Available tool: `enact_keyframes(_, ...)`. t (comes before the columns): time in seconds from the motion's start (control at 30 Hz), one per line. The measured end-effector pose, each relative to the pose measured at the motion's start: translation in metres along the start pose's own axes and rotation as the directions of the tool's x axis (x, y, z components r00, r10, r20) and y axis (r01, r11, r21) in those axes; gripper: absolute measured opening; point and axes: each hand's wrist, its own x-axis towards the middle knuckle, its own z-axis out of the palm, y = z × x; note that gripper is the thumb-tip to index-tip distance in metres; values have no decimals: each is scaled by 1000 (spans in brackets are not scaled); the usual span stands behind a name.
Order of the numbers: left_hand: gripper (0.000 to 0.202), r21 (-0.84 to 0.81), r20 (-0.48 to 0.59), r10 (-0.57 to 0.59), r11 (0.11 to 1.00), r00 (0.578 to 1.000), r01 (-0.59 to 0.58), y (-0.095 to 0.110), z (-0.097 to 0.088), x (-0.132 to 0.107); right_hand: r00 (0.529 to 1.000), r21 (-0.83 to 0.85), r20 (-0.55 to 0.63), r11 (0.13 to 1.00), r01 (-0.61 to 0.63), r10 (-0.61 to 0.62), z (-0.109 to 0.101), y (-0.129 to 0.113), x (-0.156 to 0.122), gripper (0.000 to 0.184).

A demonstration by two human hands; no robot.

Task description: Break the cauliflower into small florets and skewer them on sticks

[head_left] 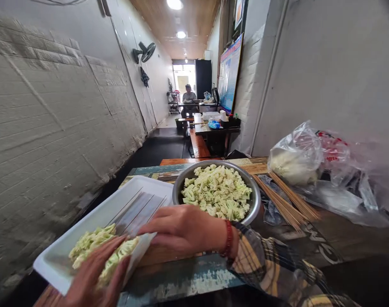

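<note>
A white tray [60,238] lies at a slant on the left of the table. Inside it are cauliflower skewers [92,243], their pale green florets at the near end and thin sticks running up across the tray. My left hand [95,273] closes round the florets of one cauliflower skewer at the near right side. My right hand [184,228] reaches over the tray's right rim, fingers drawn together by the sticks; what they pinch, if anything, is hidden. Just beyond it stands a steel bowl [256,202] heaped with cut cauliflower florets [218,189].
Bundles of bamboo sticks [282,202] lie right of the bowl on a dark cloth. Clear plastic bags [296,157], one holding cauliflower, sit behind them. Further off are a bench [199,145], another table [210,128] with goods, and a seated person [189,94]. A brick wall runs along the left.
</note>
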Motion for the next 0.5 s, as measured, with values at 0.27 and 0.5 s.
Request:
enact_keyframes(0.27,26,-313,245,62,950,968,19,91,81,18,420,195,-604,636,-746,678,-64,56,-191,40)
enact_keyframes(0.5,23,-278,371,223,953,901,-121,145,138,49,310,-9,-642,398,-918,701,-79,118,-305,28)
